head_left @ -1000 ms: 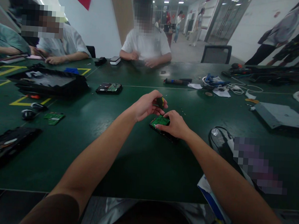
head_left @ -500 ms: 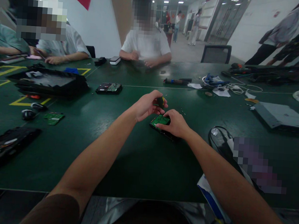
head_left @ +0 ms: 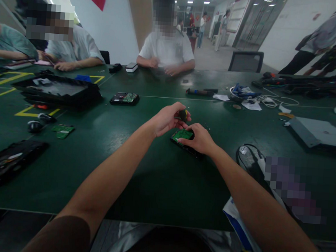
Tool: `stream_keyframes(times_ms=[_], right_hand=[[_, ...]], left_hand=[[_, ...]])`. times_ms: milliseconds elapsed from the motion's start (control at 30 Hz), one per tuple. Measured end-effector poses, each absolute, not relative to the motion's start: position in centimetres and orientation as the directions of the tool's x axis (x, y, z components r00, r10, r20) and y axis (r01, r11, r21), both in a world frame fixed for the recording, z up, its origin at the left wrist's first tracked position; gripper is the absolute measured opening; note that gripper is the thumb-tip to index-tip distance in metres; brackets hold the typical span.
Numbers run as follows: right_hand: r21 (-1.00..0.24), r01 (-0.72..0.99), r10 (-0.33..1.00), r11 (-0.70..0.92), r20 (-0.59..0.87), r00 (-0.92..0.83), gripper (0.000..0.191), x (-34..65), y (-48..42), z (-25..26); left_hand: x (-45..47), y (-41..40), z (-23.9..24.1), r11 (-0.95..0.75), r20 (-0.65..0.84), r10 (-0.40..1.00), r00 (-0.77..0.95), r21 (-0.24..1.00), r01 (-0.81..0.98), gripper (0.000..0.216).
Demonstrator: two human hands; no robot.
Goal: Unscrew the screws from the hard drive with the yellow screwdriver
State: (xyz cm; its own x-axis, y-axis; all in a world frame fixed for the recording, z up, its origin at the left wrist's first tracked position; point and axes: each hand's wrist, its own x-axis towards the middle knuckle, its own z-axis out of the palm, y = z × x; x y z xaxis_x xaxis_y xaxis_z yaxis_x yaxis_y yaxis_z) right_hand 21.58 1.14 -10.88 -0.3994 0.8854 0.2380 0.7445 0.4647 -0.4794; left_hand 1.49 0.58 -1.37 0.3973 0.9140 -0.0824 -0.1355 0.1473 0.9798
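My left hand is closed around the dark, yellow-marked handle of a screwdriver, its tip pointing down at a hard drive. That hard drive lies on the green table with its green circuit board facing up. My right hand grips the drive's right side, thumb laid across the board and fingertips close to the screwdriver's tip. Several tiny screws are scattered on the table just beyond my right hand.
Further left are another hard drive, a loose green circuit board, a black tray and a black device. On the right stand a grey metal box and a cable. A person sits opposite.
The whole view has shifted slightly, so things appear a little further right. Both hands keep their hold on the screwdriver and the hard drive.
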Motion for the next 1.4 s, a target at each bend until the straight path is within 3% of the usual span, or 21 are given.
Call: stream_keyframes(times_ms=[367,633,1033,1400], right_hand=[[-0.472,0.750,0.886,0.464,0.235,-0.400,0.056,21.54,0.79,-10.88],[-0.497,0.732,0.884,0.466,0.227,-0.409,0.057,21.78,0.89,-10.96],[-0.487,0.736,0.882,0.470,0.227,-0.413,0.057,21.72,0.85,-10.72],[-0.491,0.730,0.879,0.476,0.239,-0.412,0.056,21.83,1.09,-11.15]], left_hand=[[0.96,0.24,-1.20,0.119,-0.041,0.856,0.515,0.986,-0.120,0.030],[0.96,0.51,-1.47,0.100,-0.034,0.869,0.494,0.989,-0.107,0.037],[1.33,0.08,-1.09,0.096,-0.049,0.936,0.348,0.988,-0.120,0.022],[1.32,-0.13,-0.81,0.074,-0.055,0.930,0.364,0.997,-0.038,0.028]])
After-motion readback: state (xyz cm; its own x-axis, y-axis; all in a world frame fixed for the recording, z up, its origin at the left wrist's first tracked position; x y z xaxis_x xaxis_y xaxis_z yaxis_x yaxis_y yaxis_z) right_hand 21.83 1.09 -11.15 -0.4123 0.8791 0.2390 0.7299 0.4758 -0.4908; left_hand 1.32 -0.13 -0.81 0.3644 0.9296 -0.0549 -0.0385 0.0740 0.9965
